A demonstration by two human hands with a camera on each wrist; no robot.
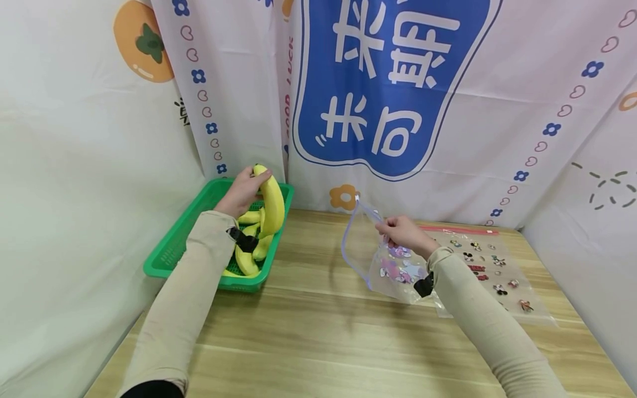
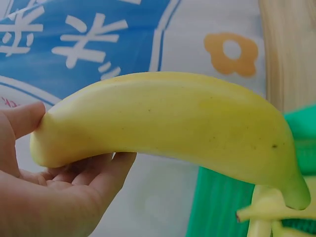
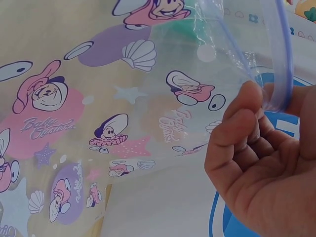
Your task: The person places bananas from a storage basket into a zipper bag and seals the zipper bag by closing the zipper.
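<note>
In the head view, my left hand (image 1: 241,193) grips a yellow banana (image 1: 272,205) by its upper end, above a green basket (image 1: 158,269). The left wrist view shows the thumb on top of the banana (image 2: 163,118) and the fingers curled beneath it. Several more bananas (image 1: 246,260) lie inside the basket. My right hand (image 1: 407,235) pinches the edge of a clear zip bag (image 1: 359,243) with a purple zipper rim, its mouth spread apart and facing left. Pink and purple cartoon prints cover that bag (image 3: 108,133) in the right wrist view.
A second clear bag (image 1: 485,271) with a red zipper and small cartoon prints lies flat at the right, partly under the right forearm. The wooden table (image 1: 308,342) ends at a printed cloth backdrop (image 1: 259,99). White cloth also flanks both sides.
</note>
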